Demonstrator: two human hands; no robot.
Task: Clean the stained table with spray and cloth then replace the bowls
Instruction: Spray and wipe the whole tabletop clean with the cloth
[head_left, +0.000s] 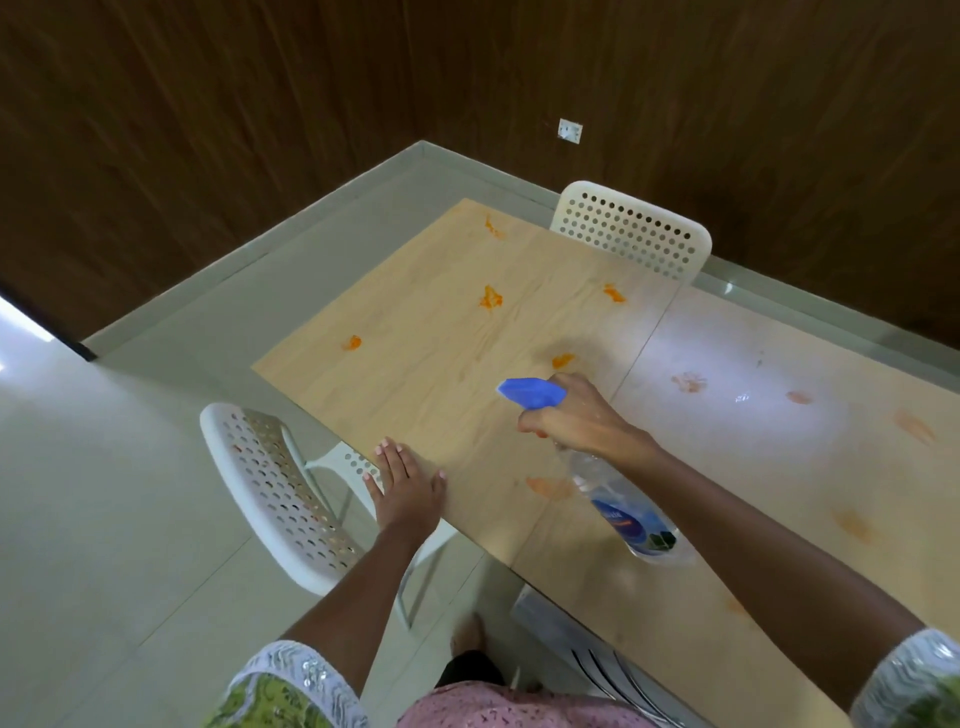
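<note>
A light wooden table (415, 374) carries several orange stains, such as one bright stain (490, 298) near its middle and paler smears (689, 382) on the right half. My right hand (576, 415) grips a clear spray bottle (623, 504) with a blue trigger head (530, 392), its nozzle pointing left over the table. My left hand (405, 488) rests flat, fingers straight, on the table's near-left edge. No cloth or bowls are in view.
One white perforated chair (280, 493) stands at the near-left side of the table, another (631, 228) at the far side. Brown wood-panelled walls enclose the corner behind. Pale floor tiles (104, 519) spread to the left.
</note>
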